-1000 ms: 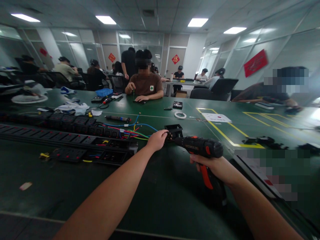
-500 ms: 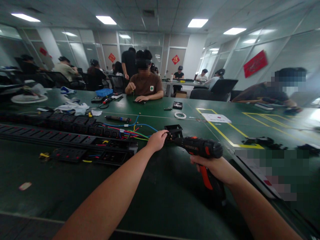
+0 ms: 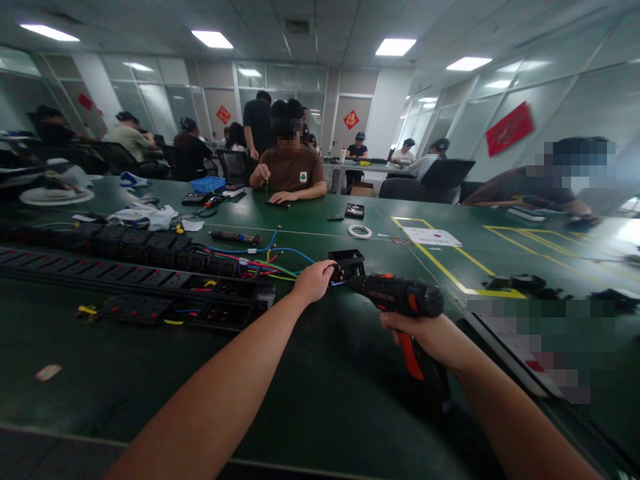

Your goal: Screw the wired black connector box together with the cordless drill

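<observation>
My left hand (image 3: 314,281) is closed at the left edge of a small black rectangular frame (image 3: 356,256), fingertips pinching its near corner. Coloured wires (image 3: 270,268) run from the left toward that hand. In my right hand (image 3: 431,335) is a black and orange cordless drill (image 3: 407,293), gripped by its handle. Its nose points left at the near side of the frame, close to my left fingertips. The bit is too small and dark to make out, so contact cannot be told.
Long black power strips (image 3: 125,267) lie to the left on the green table (image 3: 300,380). Beyond are a dark cylindrical tool (image 3: 235,237), a white ring (image 3: 360,231) and a paper sheet (image 3: 431,236). A person (image 3: 290,170) works opposite; another leans in at right.
The drill's nose has dipped slightly away from the frame, showing more of the frame's near side. My left hand stays in place.
</observation>
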The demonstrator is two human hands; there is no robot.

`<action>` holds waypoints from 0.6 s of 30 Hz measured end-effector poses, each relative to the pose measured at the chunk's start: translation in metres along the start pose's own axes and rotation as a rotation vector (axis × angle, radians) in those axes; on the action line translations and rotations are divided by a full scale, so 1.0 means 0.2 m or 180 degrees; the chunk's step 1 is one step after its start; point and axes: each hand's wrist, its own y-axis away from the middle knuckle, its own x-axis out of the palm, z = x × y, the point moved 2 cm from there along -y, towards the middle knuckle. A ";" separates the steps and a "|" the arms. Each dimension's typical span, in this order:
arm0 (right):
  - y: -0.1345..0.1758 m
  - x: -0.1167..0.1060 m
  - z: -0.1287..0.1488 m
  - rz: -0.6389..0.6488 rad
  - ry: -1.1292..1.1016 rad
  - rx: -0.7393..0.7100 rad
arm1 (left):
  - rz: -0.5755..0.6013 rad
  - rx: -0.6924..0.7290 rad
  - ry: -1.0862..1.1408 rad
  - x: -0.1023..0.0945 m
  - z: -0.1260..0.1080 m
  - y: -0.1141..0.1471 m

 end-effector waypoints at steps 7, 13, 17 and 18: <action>-0.01 0.00 -0.01 0.0036 0.0009 -0.0014 | 0.0009 -0.0013 -0.0014 0.00 0.00 0.00; 0.00 -0.01 -0.01 -0.0005 -0.0126 0.0027 | -0.0007 0.0016 -0.0012 0.01 0.01 -0.01; -0.01 -0.02 -0.03 0.0010 -0.0186 -0.0005 | -0.0037 0.0026 0.0006 0.01 0.02 -0.01; -0.01 -0.02 -0.03 0.0020 -0.0181 0.0001 | -0.0038 0.0008 0.0010 0.01 0.02 0.00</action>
